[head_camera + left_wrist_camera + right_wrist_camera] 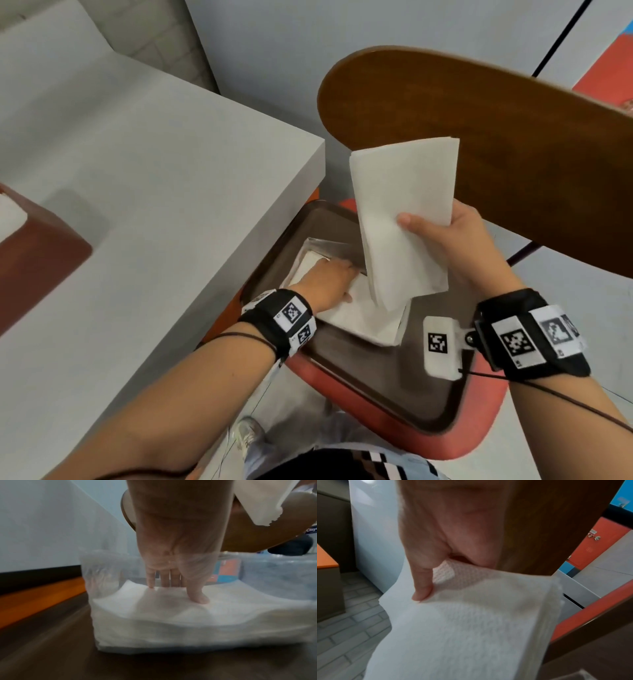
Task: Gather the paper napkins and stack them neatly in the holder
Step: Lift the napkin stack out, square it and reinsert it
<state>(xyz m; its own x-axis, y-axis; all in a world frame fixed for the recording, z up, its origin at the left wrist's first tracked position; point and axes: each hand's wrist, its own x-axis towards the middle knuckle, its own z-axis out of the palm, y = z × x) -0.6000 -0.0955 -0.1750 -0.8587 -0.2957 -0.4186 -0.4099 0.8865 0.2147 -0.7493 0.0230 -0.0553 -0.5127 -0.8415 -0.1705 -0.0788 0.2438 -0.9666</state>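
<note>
A: Which step?
B: Loading. Left hand (329, 279), fingers straight, presses white paper napkins (171, 615) inside the clear plastic holder (101, 574) at the brown tray's (394, 383) far-left corner.
A: Next?
B: Right hand (455, 246) pinches a folded white napkin bundle (404, 219) above; probably square it on top.

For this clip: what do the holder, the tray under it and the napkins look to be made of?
Holder: clear plastic, probably; floor colours show through its glossy wall.
Tray: dark brown, smooth with a raised rim; likely plastic, possibly wood-look laminate.
Napkins in the right hand: white embossed tissue paper, matte, dimpled texture visible.
</note>
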